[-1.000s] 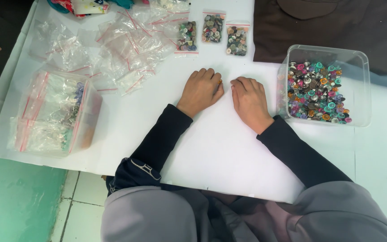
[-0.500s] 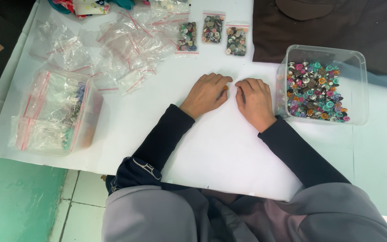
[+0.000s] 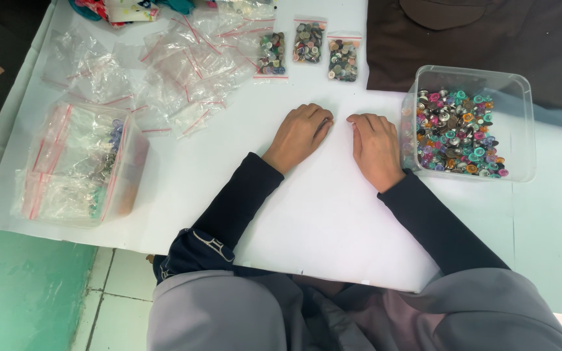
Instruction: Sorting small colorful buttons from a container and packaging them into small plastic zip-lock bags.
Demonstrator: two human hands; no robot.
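Hands at rest on the white tabletop sheet (image 3: 307, 214): left hand (image 3: 299, 135) and right hand (image 3: 376, 148) curled, holding nothing; clear tub of coloured buttons (image 3: 464, 125) just beside the right hand, nearer it

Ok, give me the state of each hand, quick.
Left hand: fingers loosely curled, palm down on the white sheet, holding nothing visible.
Right hand: the same, palm down, nothing visible in it.
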